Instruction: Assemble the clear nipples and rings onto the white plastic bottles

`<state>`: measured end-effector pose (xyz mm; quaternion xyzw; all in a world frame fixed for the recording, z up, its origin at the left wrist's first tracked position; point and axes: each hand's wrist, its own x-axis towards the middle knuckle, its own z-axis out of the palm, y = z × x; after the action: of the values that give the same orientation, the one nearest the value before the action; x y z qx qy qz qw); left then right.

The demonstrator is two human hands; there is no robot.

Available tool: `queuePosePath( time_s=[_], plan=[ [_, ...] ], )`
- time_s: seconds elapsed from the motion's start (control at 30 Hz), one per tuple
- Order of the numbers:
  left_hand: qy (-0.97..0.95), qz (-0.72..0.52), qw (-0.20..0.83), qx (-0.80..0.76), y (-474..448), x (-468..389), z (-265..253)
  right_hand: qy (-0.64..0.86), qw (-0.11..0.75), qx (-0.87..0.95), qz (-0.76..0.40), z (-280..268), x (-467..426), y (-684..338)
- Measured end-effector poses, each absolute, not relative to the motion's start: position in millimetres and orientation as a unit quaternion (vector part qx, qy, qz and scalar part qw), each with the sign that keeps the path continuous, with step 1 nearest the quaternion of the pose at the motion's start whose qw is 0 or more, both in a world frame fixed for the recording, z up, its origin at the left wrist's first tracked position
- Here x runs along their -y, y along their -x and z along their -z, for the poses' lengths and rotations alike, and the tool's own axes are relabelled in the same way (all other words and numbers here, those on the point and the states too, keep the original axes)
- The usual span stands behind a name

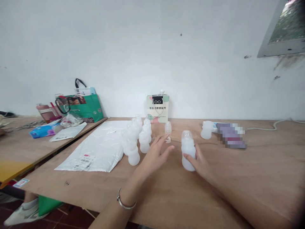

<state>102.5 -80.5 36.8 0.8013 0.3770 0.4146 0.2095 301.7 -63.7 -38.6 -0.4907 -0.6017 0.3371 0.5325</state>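
Observation:
My right hand [200,161] is wrapped round a frosted white baby bottle [188,147] with a clear dome cap, upright on the wooden table [166,190]. Left of it, my left hand [157,156] is open, fingers stretched forward and thumb apart. Just beyond those fingertips stands a clear plastic cap [168,128], with small clear pieces beside it partly hidden by the fingers. Several similar capped bottles [133,154] stand grouped to the left of my left hand. Another white bottle [206,131], with no dome cap visible, is farther back on the right.
A white plastic mailing bag [100,146] lies flat on the left. A paper bag [157,109] stands against the wall. Back right are a blurred purple item [230,135] and a cable [264,128]. On the adjoining left table are a green bag [89,109] and a blue tissue pack [44,128].

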Motion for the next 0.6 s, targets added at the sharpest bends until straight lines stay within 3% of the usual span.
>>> queuePosePath(
  time_s=[0.23, 0.33, 0.6],
  plan=[
    [-0.835, -0.312, 0.155, -0.426, -96.2, 68.4, -7.1, 0.553, 0.597, 0.565, -0.135, 55.7, -53.6, -320.5],
    [-0.847, -0.294, 0.122, -0.426, -96.8, 64.3, -3.2, 0.556, 0.602, 0.561, -0.115, 56.7, -89.3, -317.8],
    [-0.864, -0.167, -0.082, -0.467, -104.8, 46.8, -1.3, 0.534, 0.631, 0.562, -0.028, 52.2, -71.9, -307.3]
  ],
)
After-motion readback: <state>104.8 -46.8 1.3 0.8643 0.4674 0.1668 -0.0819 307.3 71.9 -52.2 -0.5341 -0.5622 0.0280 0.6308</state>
